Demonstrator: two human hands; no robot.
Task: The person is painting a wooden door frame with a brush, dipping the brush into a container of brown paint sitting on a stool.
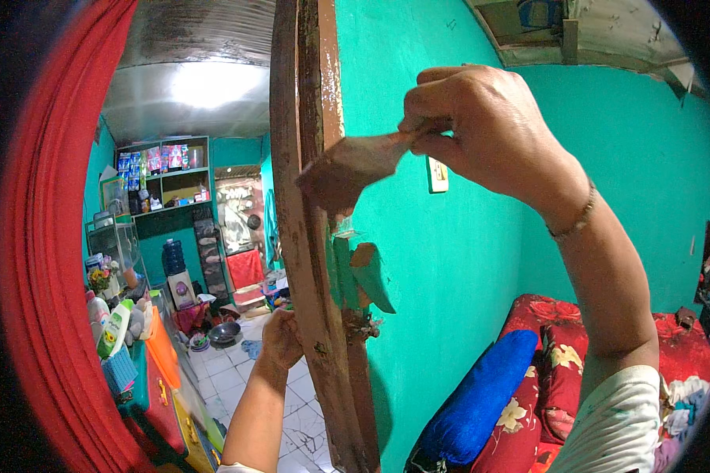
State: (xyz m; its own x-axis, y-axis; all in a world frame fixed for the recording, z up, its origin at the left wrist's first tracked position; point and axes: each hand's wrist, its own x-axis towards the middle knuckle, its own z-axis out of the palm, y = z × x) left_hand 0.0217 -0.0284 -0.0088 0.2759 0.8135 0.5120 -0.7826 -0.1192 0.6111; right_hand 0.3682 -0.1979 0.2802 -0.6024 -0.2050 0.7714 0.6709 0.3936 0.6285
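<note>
My right hand (481, 130), raised high, pinches the thin handle of a flat paintbrush (355, 162). Its wide brown end is slightly blurred and lies against or just in front of the brown wooden door post (292, 94). Shiny and patchy brown coating shows along the post's edge. Lower down, my left hand (282, 339) is closed round the post's left side, with the fingertips partly hidden. Below the brush, a green-painted wooden piece (371, 280) with a bare brown patch juts from the post.
Right of the post is a green wall (442, 260) with a small switch (438, 175). Beneath it lie a blue bolster (481, 394) and red flowered bedding (564, 347). A red curtain (63, 236) hangs at left. Beyond are shelves (166, 177), a water dispenser (183, 288) and a tiled floor (304, 426).
</note>
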